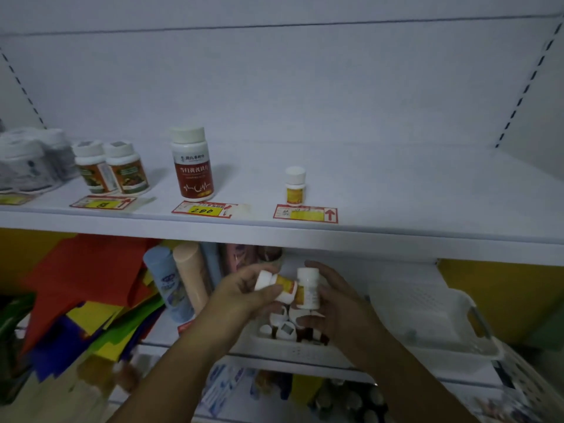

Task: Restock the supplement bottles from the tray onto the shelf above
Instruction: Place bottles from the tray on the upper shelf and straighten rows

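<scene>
My left hand (pixel 244 293) grips a small white bottle with a yellow label (pixel 276 285), tilted on its side. My right hand (pixel 338 297) holds a second small white bottle (pixel 308 288) upright, touching the first. Both hands are above the white tray (pixel 427 325) on the lower shelf, where several more small bottles (pixel 290 329) lie at its left end. On the upper shelf (pixel 396 190) a matching small yellow-labelled bottle (pixel 295 186) stands alone behind a red price tag (pixel 305 213).
Further left on the upper shelf stand a tall red-labelled bottle (pixel 191 163), two green-labelled bottles (pixel 111 166) and wrapped white bottles (pixel 27 160). Coloured bags (pixel 91 294) and two tubes (pixel 180 279) sit left of the tray. The shelf edge runs just above my hands.
</scene>
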Available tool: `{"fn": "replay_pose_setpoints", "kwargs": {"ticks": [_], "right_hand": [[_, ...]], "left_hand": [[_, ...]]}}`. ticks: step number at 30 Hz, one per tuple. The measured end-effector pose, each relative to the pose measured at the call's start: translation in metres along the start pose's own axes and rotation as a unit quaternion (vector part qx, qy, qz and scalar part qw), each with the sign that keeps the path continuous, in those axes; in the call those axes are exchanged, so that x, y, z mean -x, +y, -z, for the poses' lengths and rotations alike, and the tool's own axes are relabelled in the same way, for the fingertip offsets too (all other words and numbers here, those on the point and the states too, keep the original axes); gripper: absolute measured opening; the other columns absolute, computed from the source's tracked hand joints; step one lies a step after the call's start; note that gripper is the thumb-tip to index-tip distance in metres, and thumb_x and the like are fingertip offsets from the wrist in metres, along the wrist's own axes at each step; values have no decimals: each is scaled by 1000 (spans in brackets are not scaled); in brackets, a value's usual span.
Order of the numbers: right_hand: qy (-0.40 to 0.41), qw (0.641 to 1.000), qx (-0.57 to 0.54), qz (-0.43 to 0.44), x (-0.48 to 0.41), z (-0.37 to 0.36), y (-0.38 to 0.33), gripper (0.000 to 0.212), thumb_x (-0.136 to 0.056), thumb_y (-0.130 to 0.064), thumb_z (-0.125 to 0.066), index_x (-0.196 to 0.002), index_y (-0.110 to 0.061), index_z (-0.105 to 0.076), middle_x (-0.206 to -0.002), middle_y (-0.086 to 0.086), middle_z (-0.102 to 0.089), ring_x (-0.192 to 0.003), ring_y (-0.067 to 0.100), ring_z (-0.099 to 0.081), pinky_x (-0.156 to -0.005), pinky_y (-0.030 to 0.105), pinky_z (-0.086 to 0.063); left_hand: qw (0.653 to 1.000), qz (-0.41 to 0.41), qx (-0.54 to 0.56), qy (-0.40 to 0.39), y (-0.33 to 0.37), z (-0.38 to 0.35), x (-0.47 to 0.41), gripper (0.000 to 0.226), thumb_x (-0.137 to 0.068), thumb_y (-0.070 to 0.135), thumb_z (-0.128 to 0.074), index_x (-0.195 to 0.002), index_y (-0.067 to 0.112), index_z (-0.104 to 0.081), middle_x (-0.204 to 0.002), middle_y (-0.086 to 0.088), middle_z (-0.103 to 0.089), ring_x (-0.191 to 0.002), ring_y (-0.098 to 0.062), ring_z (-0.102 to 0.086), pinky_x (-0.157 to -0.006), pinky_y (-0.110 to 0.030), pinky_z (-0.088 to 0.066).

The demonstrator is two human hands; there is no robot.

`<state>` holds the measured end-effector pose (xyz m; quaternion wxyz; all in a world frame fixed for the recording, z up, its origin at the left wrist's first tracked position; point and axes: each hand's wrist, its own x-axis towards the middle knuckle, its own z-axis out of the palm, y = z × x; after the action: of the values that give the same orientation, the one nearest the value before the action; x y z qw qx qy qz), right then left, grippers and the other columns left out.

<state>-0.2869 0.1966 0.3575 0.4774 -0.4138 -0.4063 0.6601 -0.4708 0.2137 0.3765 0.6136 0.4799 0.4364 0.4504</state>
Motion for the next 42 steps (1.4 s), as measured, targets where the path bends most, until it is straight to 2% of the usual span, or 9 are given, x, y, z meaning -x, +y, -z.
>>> {"fn": "replay_pose_setpoints", "kwargs": {"ticks": [3, 7, 15, 21, 26, 31, 36, 40, 42], "right_hand": [[17, 998, 43, 46, 17, -9, -19, 39, -90, -1, -52, -106, -36, -54, -100, -15, -60, -73, -1, -66, -56, 13, -51], [-4, 983, 119, 138, 36, -13, -45, 13, -94, -25, -48, -98, -28, -60, -79, -5, -69, -64, 3, -65, -54, 17, -50], [34, 954, 144, 262, 18, -20, -99, 17, -85, -9, -62, -93, -24, -59, -78, -16, -73, -70, -1, -66, -58, 13, -50], [146, 903, 288, 284, -28, -16, -139, 18, -85, -22, -64, -87, -37, -55, -90, -22, -60, -78, 3, -63, -66, 11, -51], [172, 869, 417, 203, -62, -12, -140, 33, -89, -28, -58, -122, -26, -53, -111, -11, -58, -88, 3, -55, -75, 12, -45], [147, 866, 444, 179, -66, -11, -137, 39, -92, -29, -53, -130, -31, -43, -122, -11, -53, -100, 6, -51, -88, 25, -49], [133, 859, 450, 203, -63, -9, -132, 31, -94, -29, -49, -124, -31, -43, -129, -5, -56, -107, 11, -56, -93, 26, -49], [132, 850, 458, 223, -66, -6, -129, 34, -94, -28, -48, -128, -27, -45, -128, -5, -57, -104, 6, -55, -87, 17, -47], [130, 851, 456, 226, -67, -4, -128, 34, -94, -28, -48, -128, -27, -45, -128, -6, -58, -104, 5, -54, -87, 17, -48]], "left_hand": [[999, -25, 29, -26, 22, -17, 17, 47, -61, 7, -72, -107, 14, -65, -93, -10, -74, -82, -24, -71, -63, -30, -59], [997, -74, 30, -16, 49, -32, 30, 48, -58, 3, -70, -104, 8, -62, -86, -12, -73, -76, -22, -70, -59, -29, -58], [975, -196, -100, -8, 115, -40, 19, 47, -75, -12, -64, -112, 18, -62, -83, 7, -75, -74, -10, -71, -62, -22, -58], [913, -258, -316, 9, 195, -21, -38, 44, -70, -5, -74, -102, 24, -64, -103, -1, -69, -85, -17, -69, -79, -27, -57], [782, -261, -565, -31, 239, -20, -98, 42, -69, 16, -81, -99, 33, -59, -101, 9, -64, -87, -9, -63, -75, -23, -52], [686, -207, -679, -162, 234, -30, -137, 41, -71, 21, -80, -96, 38, -54, -100, 14, -58, -82, -8, -60, -76, -27, -53], [653, -180, -691, -251, 216, -35, -151, 39, -70, 21, -80, -84, 42, -51, -94, 18, -56, -80, -13, -63, -75, -28, -56], [655, -190, -677, -278, 203, -34, -153, 35, -71, 18, -79, -93, 33, -56, -95, 18, -56, -70, 1, -57, -62, -6, -44], [658, -186, -672, -284, 199, -33, -154, 34, -74, 14, -77, -100, 28, -59, -104, 12, -60, -81, -4, -59, -70, -4, -46]]}}
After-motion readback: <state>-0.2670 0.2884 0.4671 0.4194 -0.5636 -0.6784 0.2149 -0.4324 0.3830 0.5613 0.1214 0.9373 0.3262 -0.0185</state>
